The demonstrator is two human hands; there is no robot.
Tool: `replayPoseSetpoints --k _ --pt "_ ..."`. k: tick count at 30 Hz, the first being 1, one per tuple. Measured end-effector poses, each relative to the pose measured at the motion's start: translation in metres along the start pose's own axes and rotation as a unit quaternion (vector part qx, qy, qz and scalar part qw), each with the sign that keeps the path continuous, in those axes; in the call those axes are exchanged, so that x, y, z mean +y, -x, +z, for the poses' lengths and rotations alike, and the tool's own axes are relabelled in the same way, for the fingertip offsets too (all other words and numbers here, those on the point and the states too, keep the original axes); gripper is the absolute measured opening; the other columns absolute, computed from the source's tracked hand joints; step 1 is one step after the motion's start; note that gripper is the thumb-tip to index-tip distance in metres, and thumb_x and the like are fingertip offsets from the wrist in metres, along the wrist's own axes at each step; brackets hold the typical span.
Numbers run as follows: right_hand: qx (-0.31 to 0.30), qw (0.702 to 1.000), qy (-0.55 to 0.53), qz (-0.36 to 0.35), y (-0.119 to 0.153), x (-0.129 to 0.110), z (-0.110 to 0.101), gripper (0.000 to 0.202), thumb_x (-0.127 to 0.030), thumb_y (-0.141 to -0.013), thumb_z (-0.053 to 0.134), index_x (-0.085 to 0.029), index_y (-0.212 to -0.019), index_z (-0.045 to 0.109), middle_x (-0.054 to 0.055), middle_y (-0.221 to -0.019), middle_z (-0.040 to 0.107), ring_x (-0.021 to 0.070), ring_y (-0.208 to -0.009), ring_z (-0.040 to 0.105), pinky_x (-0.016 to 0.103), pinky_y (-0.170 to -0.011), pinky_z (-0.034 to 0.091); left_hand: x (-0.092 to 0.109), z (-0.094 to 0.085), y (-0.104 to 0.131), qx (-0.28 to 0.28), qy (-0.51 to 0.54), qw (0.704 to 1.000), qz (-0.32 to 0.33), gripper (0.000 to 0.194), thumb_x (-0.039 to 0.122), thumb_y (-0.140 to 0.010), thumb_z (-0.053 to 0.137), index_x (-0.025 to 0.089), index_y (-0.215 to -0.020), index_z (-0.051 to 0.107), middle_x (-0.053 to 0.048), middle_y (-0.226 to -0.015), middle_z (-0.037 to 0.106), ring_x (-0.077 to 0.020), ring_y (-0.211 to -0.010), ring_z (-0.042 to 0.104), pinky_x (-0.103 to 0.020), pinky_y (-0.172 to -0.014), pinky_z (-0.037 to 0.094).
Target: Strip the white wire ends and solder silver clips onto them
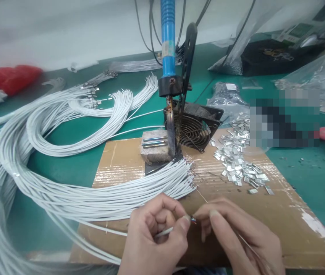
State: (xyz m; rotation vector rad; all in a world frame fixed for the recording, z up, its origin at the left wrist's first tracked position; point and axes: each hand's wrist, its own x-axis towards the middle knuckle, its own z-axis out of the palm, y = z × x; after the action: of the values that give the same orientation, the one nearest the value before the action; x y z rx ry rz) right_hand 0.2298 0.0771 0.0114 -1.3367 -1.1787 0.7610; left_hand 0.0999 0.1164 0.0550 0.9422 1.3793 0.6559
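Between thumb and fingers, my left hand pinches a white cable close to its end, where small coloured wires stick out. Close beside those wire ends is my right hand, its fingers bent together around a thin solder-like wire that shows above the fingers and again below across the palm. Just behind both hands, a thick bundle of white cables lies on the cardboard with its stripped ends pointing right.
A blue-handled soldering iron stands upright over a grey block. Behind it leans a black fan. Small metal pieces are scattered at right. More coiled white cables lie at left, and plastic bags at the back right.
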Motion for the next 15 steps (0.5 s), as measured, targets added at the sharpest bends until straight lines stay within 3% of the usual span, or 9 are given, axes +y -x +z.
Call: replayPoseSetpoints --k 3,9,13,15 --pt "-0.078 0.996 0.032 0.001 -0.009 0.0 -0.009 0.038 -0.032 -0.106 0.048 -0.02 -0.07 0.055 -0.001 -0.067 0.051 0.0137 -0.065 0.051 0.026 -0.062 0.04 0.0 0.002 0.002 -0.005 -0.029 1.0 -0.003 0.02 0.033 -0.072 0.069 0.018 -0.067 0.057 0.01 -0.048 0.034 -0.0065 -0.048 0.023 -0.025 -0.051 0.013" --pt "-0.187 0.971 0.072 -0.131 -0.015 0.009 -0.012 0.024 -0.009 -0.103 0.045 -0.019 -0.081 0.05 -0.001 -0.075 0.049 0.0137 -0.073 0.049 0.027 -0.069 0.041 -0.002 0.0 -0.001 -0.041 -0.013 0.999 -0.012 0.022 0.034 -0.071 0.071 0.018 -0.066 0.056 0.011 -0.049 0.032 -0.0069 -0.05 0.02 -0.024 -0.052 0.013" --pt "-0.155 0.966 0.099 -0.182 -0.012 0.014 -0.012 0.023 0.0 -0.097 0.046 -0.02 -0.085 0.048 0.0 -0.076 0.048 0.0143 -0.073 0.046 0.029 -0.069 0.039 -0.006 -0.003 -0.006 -0.05 -0.001 0.999 0.001 0.028 0.037 -0.073 0.075 0.016 -0.066 0.058 0.009 -0.05 0.037 -0.007 -0.051 0.024 -0.023 -0.053 0.017" --pt "-0.062 0.984 0.105 -0.132 -0.012 0.016 -0.022 0.025 -0.006 -0.1 0.048 -0.02 -0.079 0.049 -0.001 -0.073 0.047 0.0133 -0.069 0.046 0.028 -0.065 0.037 -0.006 -0.004 -0.007 -0.024 0.012 1.0 0.008 0.03 0.038 -0.073 0.078 0.016 -0.066 0.06 0.009 -0.05 0.037 -0.0063 -0.05 0.025 -0.021 -0.053 0.018"
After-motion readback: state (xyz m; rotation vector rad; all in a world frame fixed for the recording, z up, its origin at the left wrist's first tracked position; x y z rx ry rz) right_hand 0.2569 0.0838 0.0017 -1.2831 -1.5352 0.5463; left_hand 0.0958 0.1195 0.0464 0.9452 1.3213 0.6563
